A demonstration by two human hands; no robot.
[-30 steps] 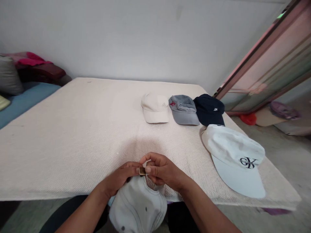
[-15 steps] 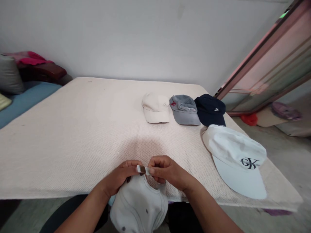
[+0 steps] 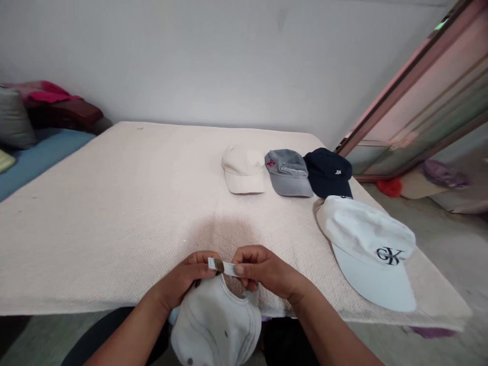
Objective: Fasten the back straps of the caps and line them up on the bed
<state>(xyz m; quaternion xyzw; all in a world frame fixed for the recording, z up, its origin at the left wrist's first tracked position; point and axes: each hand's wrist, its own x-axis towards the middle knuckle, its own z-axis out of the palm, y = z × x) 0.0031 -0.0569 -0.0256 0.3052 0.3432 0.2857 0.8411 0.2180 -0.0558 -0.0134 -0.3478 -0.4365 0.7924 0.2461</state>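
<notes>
A white baseball cap [image 3: 213, 325] hangs at the table's front edge, its rear opening turned up. Across that opening runs its adjustment strap [image 3: 229, 269], threaded through a brownish buckle [image 3: 219, 266]. My left hand [image 3: 192, 274] is closed on the cap beside the buckle, thumb close to the strap's short end. With thumb and fingers my right hand [image 3: 257, 269] pinches the strap on the other side of the opening. The cap's brim is out of sight.
On the cloth-covered table [image 3: 114, 229] sit a cream cap [image 3: 244, 170], a grey cap [image 3: 290, 173], a navy cap [image 3: 330, 173] and a large white cap with black letters [image 3: 369, 249]. A wall [image 3: 190, 61] stands behind; blue bedding [image 3: 49, 152] lies left.
More of the strap's end now sticks out left of the buckle, and the strap shows longer between my hands. My left hand has shifted slightly left. The other caps stay put.
</notes>
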